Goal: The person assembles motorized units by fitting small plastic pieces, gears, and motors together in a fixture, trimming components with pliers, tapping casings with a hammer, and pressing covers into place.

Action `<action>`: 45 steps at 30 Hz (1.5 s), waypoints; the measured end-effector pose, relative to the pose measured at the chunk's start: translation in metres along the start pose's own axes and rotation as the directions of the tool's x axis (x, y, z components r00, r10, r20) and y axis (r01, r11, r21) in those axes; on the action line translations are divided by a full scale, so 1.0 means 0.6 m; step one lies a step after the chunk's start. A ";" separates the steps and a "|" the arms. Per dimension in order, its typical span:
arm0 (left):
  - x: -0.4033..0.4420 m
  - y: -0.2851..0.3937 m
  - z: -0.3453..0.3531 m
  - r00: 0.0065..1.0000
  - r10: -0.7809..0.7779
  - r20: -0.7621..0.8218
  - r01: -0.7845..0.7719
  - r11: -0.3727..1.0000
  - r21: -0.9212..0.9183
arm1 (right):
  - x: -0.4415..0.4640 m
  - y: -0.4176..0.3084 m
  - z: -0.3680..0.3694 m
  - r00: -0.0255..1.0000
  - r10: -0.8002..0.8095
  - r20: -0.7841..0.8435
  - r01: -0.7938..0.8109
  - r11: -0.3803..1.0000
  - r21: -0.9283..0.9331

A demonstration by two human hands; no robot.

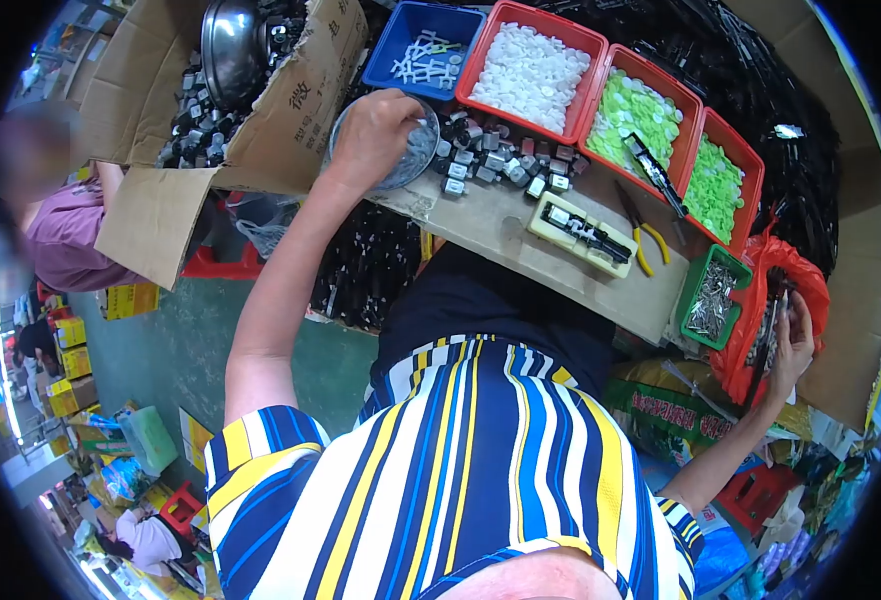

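My left hand (373, 135) is over a round clear bowl (420, 150) at the bench's left, its fingers pressed together and their tips hidden in it. At the far right my right hand (793, 335) reaches to a red plastic bag (740, 361) holding small dark and metallic parts, its fingers closed on something too small to name. Between the hands, a cream fixture (551, 236) carries a black mechanism (591, 234). Yellow-handled pliers (645, 240) lie beside it. A green tray (695, 292) of metal pins stands near the bag.
A blue bin (382, 70) and red bins (603, 50) of white and green pieces line the back. Small blocks (488, 160) lie before them. A carton (276, 130) with a metal bowl (231, 55) stands left. A person (73, 235) sits beyond it.
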State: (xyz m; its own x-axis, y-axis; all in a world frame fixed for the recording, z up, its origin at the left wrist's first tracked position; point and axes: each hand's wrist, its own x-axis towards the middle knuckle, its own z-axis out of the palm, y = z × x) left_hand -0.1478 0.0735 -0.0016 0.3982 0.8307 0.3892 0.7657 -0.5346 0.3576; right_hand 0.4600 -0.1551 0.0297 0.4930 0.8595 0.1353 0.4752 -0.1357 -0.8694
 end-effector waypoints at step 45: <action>-0.020 0.239 0.043 0.855 -0.269 0.443 0.468 0.033 -0.883 | -0.110 -0.223 0.441 0.959 -0.120 0.257 -0.130 0.618 0.775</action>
State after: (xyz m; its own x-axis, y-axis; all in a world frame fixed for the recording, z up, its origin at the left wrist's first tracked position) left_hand -0.0298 -0.0090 0.0227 0.3579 0.9232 -0.1398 -0.2348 0.2339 0.9435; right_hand 0.1711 -0.0632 0.0113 0.2287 0.9671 0.1117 -0.3353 0.1860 -0.9236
